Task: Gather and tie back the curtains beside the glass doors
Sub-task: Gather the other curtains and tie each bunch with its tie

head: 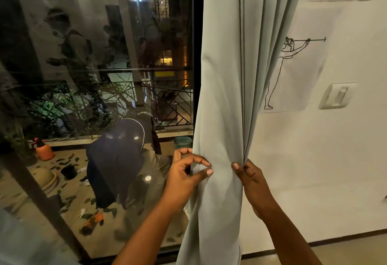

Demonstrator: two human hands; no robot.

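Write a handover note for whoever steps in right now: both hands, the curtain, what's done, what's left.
Left hand: pinches the left edge of the pale grey-green fabric curtain, thumb in front.
Right hand: grips the curtain's right edge, fingers curled round the folds.
Curtain: hangs between the dark glass door and the white wall, squeezed narrow at hand level.
Done: fabric largely gathered.
Left: bunch it fully and tie it; no tieback is visible in the view.

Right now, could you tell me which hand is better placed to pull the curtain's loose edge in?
Probably the left hand: it pinches the curtain at its free edge by the glass door.
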